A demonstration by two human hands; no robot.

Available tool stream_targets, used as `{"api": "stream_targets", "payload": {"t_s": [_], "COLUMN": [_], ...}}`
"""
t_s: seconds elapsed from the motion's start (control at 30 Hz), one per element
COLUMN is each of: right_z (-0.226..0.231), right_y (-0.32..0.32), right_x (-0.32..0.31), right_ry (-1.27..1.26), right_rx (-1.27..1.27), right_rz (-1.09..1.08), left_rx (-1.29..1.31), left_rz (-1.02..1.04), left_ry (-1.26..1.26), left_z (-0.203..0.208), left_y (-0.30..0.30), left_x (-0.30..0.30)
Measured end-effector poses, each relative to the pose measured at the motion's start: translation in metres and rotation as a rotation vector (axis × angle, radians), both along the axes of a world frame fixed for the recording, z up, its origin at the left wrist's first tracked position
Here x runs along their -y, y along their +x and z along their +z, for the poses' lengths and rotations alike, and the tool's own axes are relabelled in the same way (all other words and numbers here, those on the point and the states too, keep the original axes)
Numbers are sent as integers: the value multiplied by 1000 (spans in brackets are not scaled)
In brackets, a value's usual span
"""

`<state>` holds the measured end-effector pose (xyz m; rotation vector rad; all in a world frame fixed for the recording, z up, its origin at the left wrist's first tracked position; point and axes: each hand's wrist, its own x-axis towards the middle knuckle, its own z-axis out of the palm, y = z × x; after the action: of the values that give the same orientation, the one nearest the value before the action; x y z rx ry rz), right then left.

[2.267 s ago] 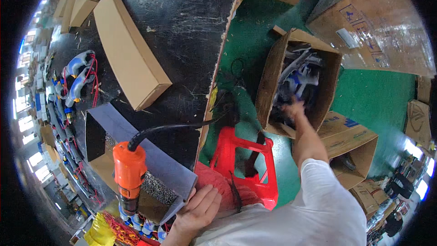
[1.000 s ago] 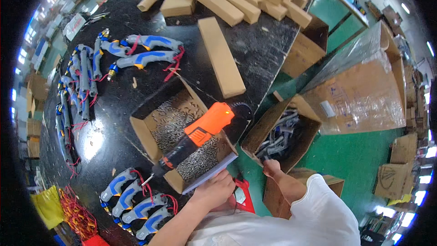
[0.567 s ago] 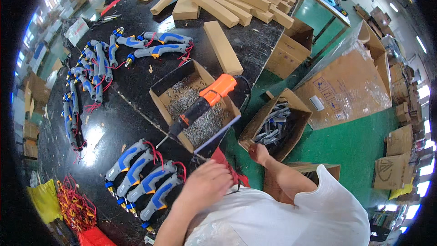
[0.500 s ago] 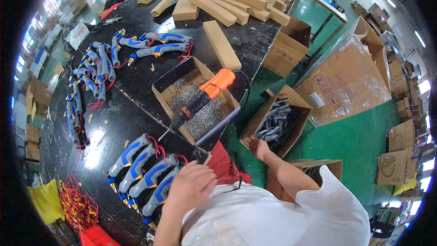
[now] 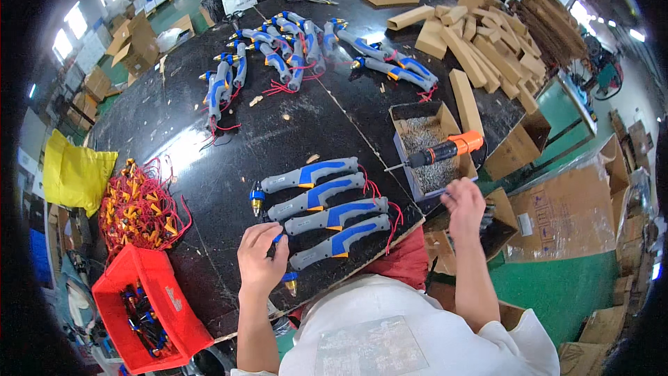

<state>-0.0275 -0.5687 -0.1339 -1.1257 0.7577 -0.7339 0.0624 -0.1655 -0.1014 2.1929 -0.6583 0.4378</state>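
Observation:
Several grey-and-blue handheld tools [image 5: 337, 216] with red wires and blue-collared brass tips lie in a row on the black table before me. My left hand [image 5: 261, 257] is at their tip ends, its fingers curled round the blue collar of one; the hand hides most of that tip. My right hand [image 5: 465, 205] hovers at the near edge of an open carton of small screws [image 5: 419, 141], fingers apart and nothing visible in them. Across that carton rests an orange-and-black electric screwdriver [image 5: 445, 150], its bit pointing left.
More such tools [image 5: 292, 45] lie farther back. At left are a red bin [image 5: 191, 327], tangled red wires with orange parts [image 5: 139, 205] and a yellow bag [image 5: 76, 170]. Long cardboard boxes [image 5: 480, 42] are heaped back right. A carton of grey parts [image 5: 502, 219] stands below the table edge.
The view has swung left, showing the red bin. My right hand has come out from the carton of grey parts to the screw carton. My left hand has moved to the tools' tip ends.

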Motion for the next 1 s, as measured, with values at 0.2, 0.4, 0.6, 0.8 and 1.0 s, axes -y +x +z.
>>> {"api": "stream_targets", "payload": {"t_s": [0.2,0.4,0.6,0.8,1.0], "right_z": [19,-19,101,110,103], "right_y": [69,124,132,186,222], "right_x": [89,96,36,-2,-7], "right_ry": [507,641,169,304,-160], "right_rx": [-60,335,973,904,660], "right_rz": [29,115,699,1318,824], "left_rx": [-18,-35,-150,-217,-321], "left_rz": [22,-66,-214,-348,-322], "left_ry": [-30,79,312,400,371], "left_z": [-6,-4,-17,-51,-49], "left_y": [18,78,140,166,167], "left_x": [7,55,104,118,126]}}
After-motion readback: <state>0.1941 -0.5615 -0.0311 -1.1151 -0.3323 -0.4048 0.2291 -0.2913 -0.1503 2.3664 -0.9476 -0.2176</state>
